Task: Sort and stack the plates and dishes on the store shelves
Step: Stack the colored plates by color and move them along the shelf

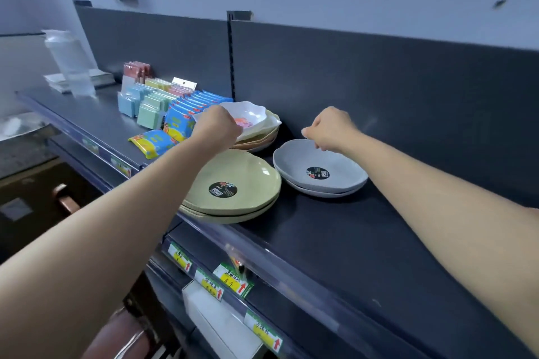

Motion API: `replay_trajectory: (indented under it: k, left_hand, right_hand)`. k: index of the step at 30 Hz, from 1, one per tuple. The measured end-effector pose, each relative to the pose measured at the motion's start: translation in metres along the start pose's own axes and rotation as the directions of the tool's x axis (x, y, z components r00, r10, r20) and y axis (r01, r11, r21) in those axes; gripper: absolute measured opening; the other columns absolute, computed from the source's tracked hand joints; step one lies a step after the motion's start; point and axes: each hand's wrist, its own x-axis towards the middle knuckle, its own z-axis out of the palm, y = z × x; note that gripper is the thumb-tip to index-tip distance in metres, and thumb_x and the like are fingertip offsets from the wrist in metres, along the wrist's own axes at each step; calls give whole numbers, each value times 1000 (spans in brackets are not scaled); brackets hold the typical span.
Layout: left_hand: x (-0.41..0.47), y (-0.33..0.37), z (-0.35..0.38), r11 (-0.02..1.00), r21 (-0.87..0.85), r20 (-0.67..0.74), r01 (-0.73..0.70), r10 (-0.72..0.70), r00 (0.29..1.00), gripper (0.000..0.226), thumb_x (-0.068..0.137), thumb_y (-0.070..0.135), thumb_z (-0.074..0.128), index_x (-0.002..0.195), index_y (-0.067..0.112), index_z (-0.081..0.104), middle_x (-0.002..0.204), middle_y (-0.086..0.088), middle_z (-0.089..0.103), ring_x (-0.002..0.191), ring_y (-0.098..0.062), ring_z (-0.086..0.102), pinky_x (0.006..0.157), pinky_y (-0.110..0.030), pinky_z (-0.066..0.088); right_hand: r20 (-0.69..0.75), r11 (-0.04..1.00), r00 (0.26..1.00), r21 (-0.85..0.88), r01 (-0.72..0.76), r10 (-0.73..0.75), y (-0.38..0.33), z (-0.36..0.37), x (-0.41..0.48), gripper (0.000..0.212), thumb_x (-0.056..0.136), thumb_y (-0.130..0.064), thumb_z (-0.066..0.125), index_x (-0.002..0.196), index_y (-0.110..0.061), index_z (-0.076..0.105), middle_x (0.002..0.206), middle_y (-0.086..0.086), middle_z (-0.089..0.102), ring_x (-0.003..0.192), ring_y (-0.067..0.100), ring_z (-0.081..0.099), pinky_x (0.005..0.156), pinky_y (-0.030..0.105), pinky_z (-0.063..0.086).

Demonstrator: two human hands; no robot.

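1. A dark shelf (364,242) is carrying everything, with price tags (232,278) hanging along its front rail.
2. A stack of green plates (242,178) is sitting at the front edge, slightly overhanging it.
3. A stack of grey dishes (344,181) is resting just to their right.
4. Behind them, beige plates (268,137) are lying stacked under a white wavy dish (250,114).
5. To the left, blue packets (198,102) and pastel packets (148,108) are standing in rows, and one yellow-blue packet (153,141) is lying flat.

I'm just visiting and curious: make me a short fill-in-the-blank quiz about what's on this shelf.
1. The left hand has in its grip a wavy-rimmed dish coloured ____.
2. The top of the green plates carries a round ____ sticker.
3. The right hand is over a stack of dishes coloured ____.

Missing words: white; black; grey.
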Motion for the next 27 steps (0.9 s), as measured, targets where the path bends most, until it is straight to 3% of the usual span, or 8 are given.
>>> replay_trajectory:
  k: [4, 10, 15, 18, 21, 23, 25, 27]
  left_hand:
    - [7, -26, -19, 1000, -8, -47, 27, -28, 999, 14, 88, 8, 56, 77, 3, 63, 72, -18, 59, 69, -27, 52, 71, -32, 48]
    - [37, -60, -36, 995, -90, -76, 35, -42, 996, 9, 87, 8, 56, 81, 5, 62, 75, -17, 57, 71, -25, 51, 73, -34, 50]
    - [69, -85, -51, 997, -80, -28, 9, -12, 1000, 6, 87, 8, 57, 81, 7, 57, 75, -15, 53, 71, -22, 49, 68, -29, 41]
    - [90, -95, -55, 997, -66, 35, -27, 29, 999, 14, 88, 10, 57, 74, 10, 55, 80, -13, 55, 75, -20, 52, 73, -33, 48]
    - [109, -106, -53, 997, -57, 89, -43, 48, 995, 19, 89, 11, 57, 70, 13, 52, 81, -13, 55, 75, -21, 52, 74, -36, 50]
    - [120, -113, -47, 998, -56, 113, -34, 41, 993, 10, 88, 9, 57, 80, 11, 51, 79, -13, 46, 73, -20, 43, 66, -31, 39]
    - [129, -119, -42, 998, -42, 137, -42, 47, 989, 9, 87, 9, 57, 83, 13, 50, 78, -12, 43, 72, -18, 40, 65, -30, 33]
    - [134, -123, -39, 999, -15, 144, -48, 50, 988, 7, 88, 12, 56, 83, 11, 51, 77, -13, 45, 72, -19, 44, 64, -30, 34]
  right_hand:
    - [43, 996, 998, 85, 31, -35, -29, 23, 14, 21, 85, -21, 55, 69, -9, 51, 81, 13, 64, 66, 24, 50, 63, 29, 43]
    - [67, 988, 998, 157, -8, -2, -69, 50, 38, 16, 86, -23, 57, 80, -8, 53, 83, 13, 65, 63, 24, 53, 62, 29, 44]
    - [5, 979, 991, 154, -130, 131, -93, 64, 64, 27, 88, -17, 57, 67, -7, 43, 67, 9, 52, 51, 21, 45, 49, 25, 37]
    - [-29, 971, 975, 104, -216, 220, -99, 79, 77, 29, 89, -12, 56, 65, -6, 41, 63, 10, 50, 49, 22, 50, 45, 26, 38]
    - [-81, 956, 953, 48, -289, 292, -102, 91, 88, 29, 87, -8, 53, 63, -8, 37, 80, 12, 54, 63, 26, 52, 42, 24, 31]
    - [-101, 944, 939, 35, -327, 329, -106, 95, 90, 22, 85, -6, 53, 67, -8, 43, 96, 15, 58, 70, 26, 54, 46, 24, 35]
    - [-137, 933, 923, 20, -359, 358, -108, 97, 92, 11, 87, -3, 53, 94, -2, 61, 116, 16, 62, 92, 30, 63, 63, 27, 46]
    - [-177, 918, 901, 44, -394, 395, -106, 100, 97, 29, 87, 1, 52, 115, 3, 60, 123, 16, 61, 102, 29, 62, 72, 30, 46]
